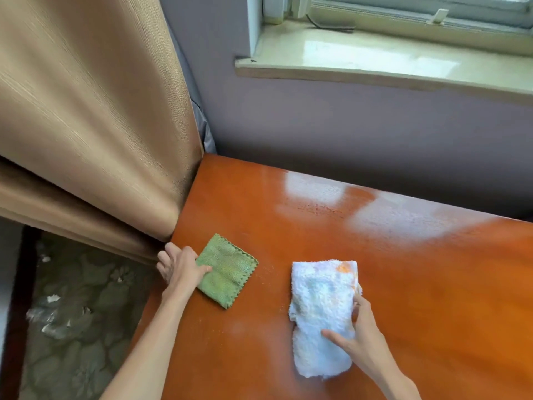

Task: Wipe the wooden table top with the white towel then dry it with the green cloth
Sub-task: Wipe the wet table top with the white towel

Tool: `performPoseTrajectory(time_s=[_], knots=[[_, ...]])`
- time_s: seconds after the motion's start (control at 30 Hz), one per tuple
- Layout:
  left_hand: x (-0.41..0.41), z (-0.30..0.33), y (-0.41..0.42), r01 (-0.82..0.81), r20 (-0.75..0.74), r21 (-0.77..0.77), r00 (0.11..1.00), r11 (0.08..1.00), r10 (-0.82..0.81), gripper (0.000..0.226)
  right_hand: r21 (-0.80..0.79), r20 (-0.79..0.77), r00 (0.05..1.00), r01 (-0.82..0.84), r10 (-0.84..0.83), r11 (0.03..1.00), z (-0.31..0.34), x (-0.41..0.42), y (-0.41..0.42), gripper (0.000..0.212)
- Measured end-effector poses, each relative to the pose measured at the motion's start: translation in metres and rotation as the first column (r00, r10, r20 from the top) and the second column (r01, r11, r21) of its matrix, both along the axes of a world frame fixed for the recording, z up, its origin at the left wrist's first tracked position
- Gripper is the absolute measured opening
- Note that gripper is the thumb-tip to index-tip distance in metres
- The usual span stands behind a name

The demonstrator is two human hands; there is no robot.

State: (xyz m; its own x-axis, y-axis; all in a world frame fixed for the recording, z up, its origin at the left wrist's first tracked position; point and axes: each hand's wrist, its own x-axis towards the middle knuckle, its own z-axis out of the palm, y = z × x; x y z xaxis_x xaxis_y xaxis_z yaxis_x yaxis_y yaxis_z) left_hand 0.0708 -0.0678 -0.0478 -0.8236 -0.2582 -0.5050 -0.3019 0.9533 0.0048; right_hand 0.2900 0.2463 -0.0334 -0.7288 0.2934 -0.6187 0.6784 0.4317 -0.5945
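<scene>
The glossy orange-brown wooden table top (pixel 375 269) fills the lower right of the view. A folded white towel (pixel 321 316) with faint orange and blue marks lies on it near the middle. My right hand (pixel 359 339) rests on the towel's right side, thumb and fingers spread across the fabric and pinching its edge. A small square green cloth (pixel 227 269) with a zigzag edge lies flat near the table's left edge. My left hand (pixel 180 268) sits at that edge, thumb pressed on the cloth's left corner, the other fingers curled over the table's side.
A tan curtain (pixel 95 125) hangs against the table's left side. A grey wall (pixel 346 125) and a pale window sill (pixel 389 67) stand behind the table. Patterned floor with debris (pixel 75 313) lies below left. Small crumbs dot the table between the cloths.
</scene>
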Motion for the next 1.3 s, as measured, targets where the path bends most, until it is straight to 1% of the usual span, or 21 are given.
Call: performPoseTrajectory(time_s=[0.1, 0.13, 0.17, 0.2, 0.27, 0.33, 0.37, 0.4, 0.47, 0.6, 0.67, 0.73, 0.77, 0.83, 0.9, 0.97, 1.03, 1.1, 1.17, 1.23, 1.3], knots=[[0.003, -0.003, 0.000, 0.104, 0.026, 0.056, 0.994, 0.993, -0.106, 0.024, 0.016, 0.061, 0.998, -0.003, 0.002, 1.000, -0.001, -0.008, 0.001, 0.108], [0.003, -0.002, 0.001, 0.107, 0.044, 0.143, 0.992, 0.984, -0.115, 0.022, 0.015, 0.071, 0.997, -0.003, 0.002, 1.000, -0.001, -0.009, 0.002, 0.109], [0.000, 0.002, 0.001, 0.081, 0.069, 0.283, 0.992, 0.956, -0.105, 0.023, 0.011, 0.078, 0.997, -0.001, 0.000, 1.000, -0.001, -0.010, 0.002, 0.109], [-0.006, 0.007, 0.002, 0.026, 0.104, 0.447, 0.991, 0.894, -0.081, 0.024, 0.009, 0.087, 0.996, 0.004, -0.005, 1.000, -0.002, -0.012, 0.003, 0.110], [-0.029, 0.021, 0.003, -0.081, 0.120, 0.711, 0.993, 0.699, -0.006, 0.023, 0.009, 0.107, 0.994, 0.018, -0.019, 1.000, -0.003, -0.014, 0.004, 0.111], [-0.061, 0.032, 0.012, -0.153, 0.102, 0.859, 0.986, 0.489, 0.130, 0.025, -0.002, 0.092, 0.995, 0.039, -0.038, 0.999, -0.003, -0.012, 0.003, 0.109], [-0.079, 0.033, 0.019, -0.161, 0.085, 0.886, 0.978, 0.434, 0.189, 0.028, -0.010, 0.077, 0.996, 0.049, -0.048, 0.999, -0.003, -0.012, 0.002, 0.109], [-0.097, 0.029, 0.026, -0.143, 0.044, 0.891, 0.972, 0.432, 0.230, 0.030, -0.015, 0.067, 0.996, 0.056, -0.055, 0.998, -0.002, -0.011, 0.002, 0.109], [-0.125, 0.016, 0.041, -0.095, -0.051, 0.853, 0.964, 0.514, 0.262, 0.037, -0.017, 0.060, 0.996, 0.064, -0.063, 0.998, 0.000, -0.012, 0.001, 0.107], [-0.139, -0.011, 0.056, -0.177, -0.054, 0.788, 0.934, 0.589, 0.353, 0.059, -0.001, 0.050, 0.997, 0.059, -0.058, 0.998, -0.001, -0.012, 0.001, 0.105], [-0.133, -0.015, 0.057, -0.135, -0.168, 0.707, 0.922, 0.695, 0.349, 0.064, 0.010, 0.051, 0.997, 0.049, -0.050, 0.999, -0.003, -0.010, 0.002, 0.107], [-0.115, -0.006, 0.063, -0.071, -0.356, 0.545, 0.883, 0.835, 0.307, 0.065, 0.019, 0.048, 0.998, 0.037, -0.038, 0.999, -0.005, -0.009, 0.004, 0.109], [-0.098, 0.001, 0.070, -0.051, -0.428, 0.507, 0.851, 0.860, 0.303, 0.063, 0.016, 0.049, 0.998, 0.031, -0.032, 0.999, -0.006, -0.009, 0.005, 0.109], [-0.045, 0.016, 0.096, 0.046, -0.484, 0.553, 0.830, 0.832, 0.276, 0.053, -0.005, 0.046, 0.999, 0.017, -0.016, 1.000, -0.005, -0.011, 0.007, 0.108], [0.029, 0.026, 0.130, 0.222, -0.469, 0.618, 0.874, 0.754, 0.128, 0.045, -0.050, 0.050, 0.999, -0.005, 0.008, 0.999, -0.004, -0.012, 0.012, 0.106], [0.102, 0.027, 0.162, 0.379, -0.451, 0.601, 0.887, 0.704, -0.093, 0.046, -0.118, 0.059, 0.998, -0.023, 0.030, 0.993, -0.002, -0.010, 0.021, 0.094], [0.159, 0.025, 0.188, 0.448, -0.397, 0.562, 0.884, 0.696, -0.249, 0.050, -0.228, 0.064, 0.997, 0.044, -0.030, 0.973, 0.001, -0.007, 0.030, 0.065], [0.190, 0.021, 0.210, 0.466, -0.301, 0.477, 0.883, 0.745, -0.360, 0.055, -0.291, 0.060, 0.992, 0.121, -0.108, 0.949, -0.001, -0.002, 0.039, 0.037], [0.203, 0.017, 0.227, 0.490, -0.217, 0.383, 0.872, 0.783, -0.439, 0.071, -0.220, 0.021, 0.989, 0.147, -0.147, 0.964, -0.005, 0.002, 0.045, 0.026], [0.206, 0.011, 0.236, 0.519, -0.159, 0.314, 0.855, 0.795, -0.495, 0.089, -0.040, -0.033, 0.983, 0.179, -0.180, 0.983, -0.012, 0.006, 0.048, 0.030], [0.202, 0.005, 0.237, 0.528, -0.136, 0.274, 0.849, 0.804, -0.511, 0.099, 0.091, -0.056, 0.982, 0.186, -0.182, 0.978, -0.017, 0.007, 0.047, 0.034]])
